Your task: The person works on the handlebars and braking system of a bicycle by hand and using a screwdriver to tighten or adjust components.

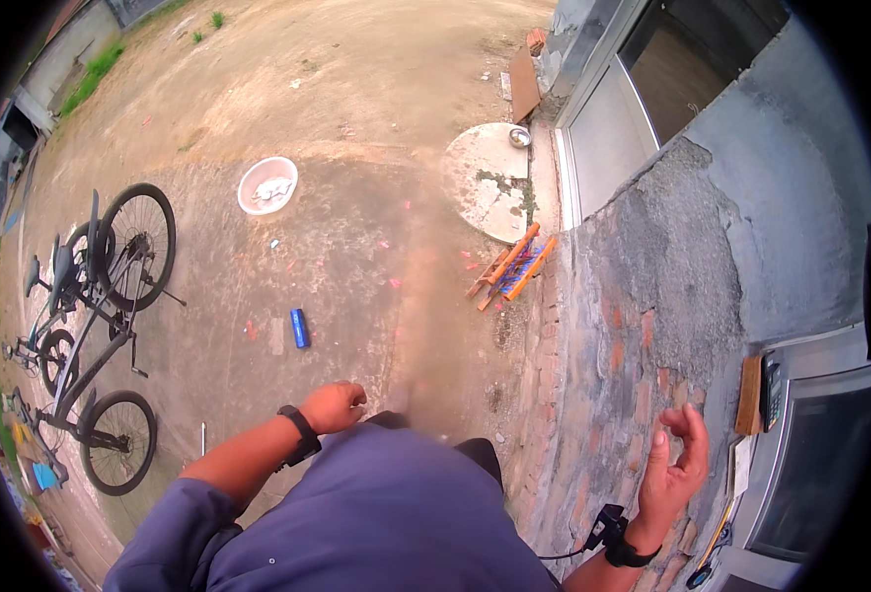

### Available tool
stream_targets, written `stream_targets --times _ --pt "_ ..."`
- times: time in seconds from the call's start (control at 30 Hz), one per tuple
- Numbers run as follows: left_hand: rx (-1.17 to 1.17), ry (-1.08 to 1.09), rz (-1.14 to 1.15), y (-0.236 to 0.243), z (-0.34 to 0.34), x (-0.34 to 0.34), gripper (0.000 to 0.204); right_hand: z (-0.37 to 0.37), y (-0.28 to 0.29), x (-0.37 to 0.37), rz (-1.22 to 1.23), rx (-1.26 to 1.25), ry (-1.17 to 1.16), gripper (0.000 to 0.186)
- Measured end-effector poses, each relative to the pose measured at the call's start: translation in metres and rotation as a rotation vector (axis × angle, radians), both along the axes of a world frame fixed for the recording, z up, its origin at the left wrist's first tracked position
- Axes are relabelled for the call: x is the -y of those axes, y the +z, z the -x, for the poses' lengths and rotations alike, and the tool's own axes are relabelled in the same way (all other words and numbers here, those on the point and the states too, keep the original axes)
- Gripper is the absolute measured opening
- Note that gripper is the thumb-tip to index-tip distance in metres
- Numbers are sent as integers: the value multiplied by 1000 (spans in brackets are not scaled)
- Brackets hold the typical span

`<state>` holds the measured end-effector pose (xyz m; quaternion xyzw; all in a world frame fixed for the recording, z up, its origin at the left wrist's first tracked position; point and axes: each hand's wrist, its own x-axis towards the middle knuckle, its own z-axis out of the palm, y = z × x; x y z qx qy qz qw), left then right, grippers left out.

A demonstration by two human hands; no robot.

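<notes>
My left hand (335,407) hangs in front of my body with its fingers curled in, and nothing shows in it. A dark band circles that wrist. The nearest thing to it is a small blue, box-like object (300,329) on the ground a little farther off. My right hand (674,469) is raised beside the worn brick wall (643,355), its fingers bent and apart from the thumb, holding nothing. On the right wrist sits a dark strap with a black device (610,523) and a thin cable.
Bicycles (110,326) stand at the left. A pale basin (267,185) with white contents is farther ahead. Near the wall are an orange folded stool (514,266), a round concrete slab (475,187) and a metal bowl (520,138). A window ledge (741,464) lies right.
</notes>
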<state>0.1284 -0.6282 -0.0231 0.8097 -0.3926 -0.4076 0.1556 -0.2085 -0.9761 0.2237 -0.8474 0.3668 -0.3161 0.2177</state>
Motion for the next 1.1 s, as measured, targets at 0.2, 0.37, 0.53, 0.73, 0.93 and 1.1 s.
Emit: stream_targets --times 0.2,0.37,0.53,0.73,0.93,1.1 --pt "-6 304 -68 -6 -39 -41 26 -131 -16 44 -166 46 174 46" --pt "-65 430 -139 -8 -55 -25 27 -220 -49 97 -314 49 302 44" --pt "-90 501 -150 -20 -91 22 28 -305 -97 170 -489 62 369 43" --pt "-74 574 -198 -3 -177 118 28 -390 -156 281 -715 49 354 45" --pt "-121 638 -122 7 -264 208 29 -480 -175 363 -795 -22 256 46" --pt "-164 644 -137 -3 -347 259 27 -562 -216 423 -998 59 139 45"
